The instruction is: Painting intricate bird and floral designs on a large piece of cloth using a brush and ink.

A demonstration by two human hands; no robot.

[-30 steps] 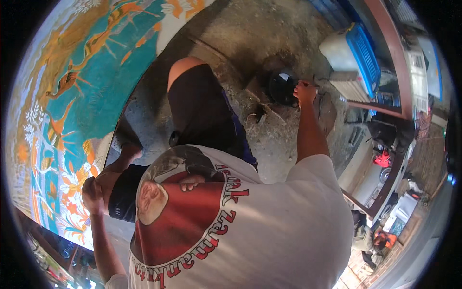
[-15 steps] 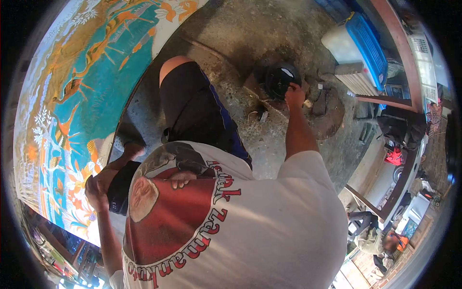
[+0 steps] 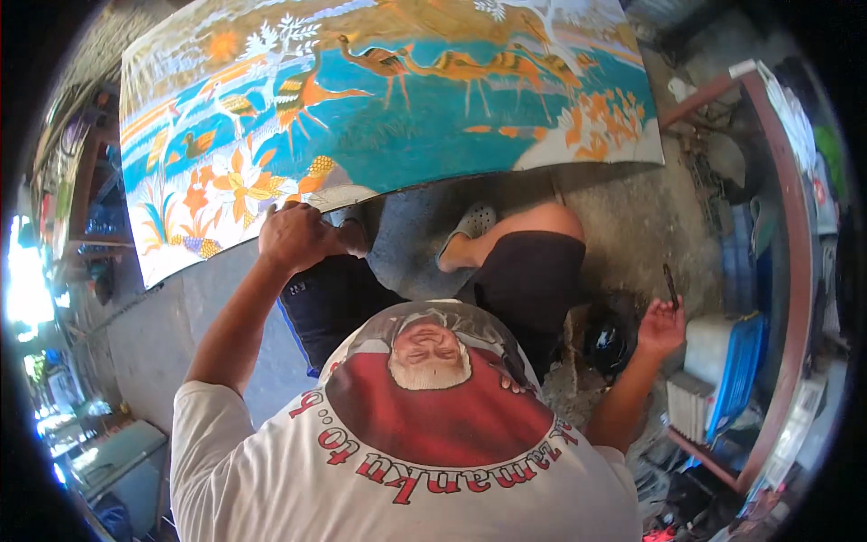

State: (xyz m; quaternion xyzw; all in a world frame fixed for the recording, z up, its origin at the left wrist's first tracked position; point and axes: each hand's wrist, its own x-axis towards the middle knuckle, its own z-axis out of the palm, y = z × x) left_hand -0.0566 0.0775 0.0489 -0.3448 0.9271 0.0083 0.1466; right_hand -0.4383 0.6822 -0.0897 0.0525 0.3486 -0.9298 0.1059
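A large painted sheet (image 3: 379,135) spreads across the far side, showing long-legged orange birds and flowers on teal. My left hand (image 3: 300,237) is at its near edge above my left knee, fingers bent over the edge; the fingertips are hidden. At the right, my right hand (image 3: 664,325) is closed around a thin, dark, stick-like tool (image 3: 670,285) that points up and away; its kind is too small to make out. Close to that hand, on the floor, stands a round black pan (image 3: 611,334), partly in shadow beside my right knee.
A pale bin with a blue lid (image 3: 742,375) stands right of my right hand. Beyond it runs a reddish-brown frame bar (image 3: 784,172). A sandalled foot (image 3: 474,226) rests below the sheet. Shelves (image 3: 101,212) and a pale box (image 3: 126,456) line the left side.
My view has swung left onto the painted sheet. The right hand has come away from the pan with the thin tool. The left hand has moved from my knee to the sheet's edge.
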